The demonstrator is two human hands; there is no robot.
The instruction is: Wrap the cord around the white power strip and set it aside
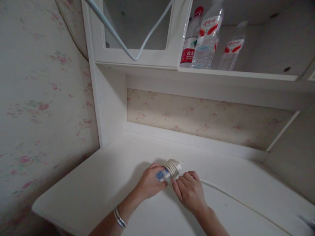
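Note:
A white power strip [161, 175] with blue sockets is gripped in my left hand [152, 182], fingers wrapped round its near end. Several turns of its white cord [171, 167] circle the far end of the strip. Close beside it, my right hand [190, 191] is closed on the cord, its fingertips by the lower side of the coil. From that hand the loose cord [228, 195] runs right across the white desk [137, 147]. My palms and the strip's underside are hidden.
Plastic bottles [205, 42] stand on the open shelf above, beside a cabinet door [137, 55]. A pale bent tube [123, 44] crosses the top left. Flowered wall [44, 108] borders the desk's left side. A dark object [306, 222] lies at the lower right edge.

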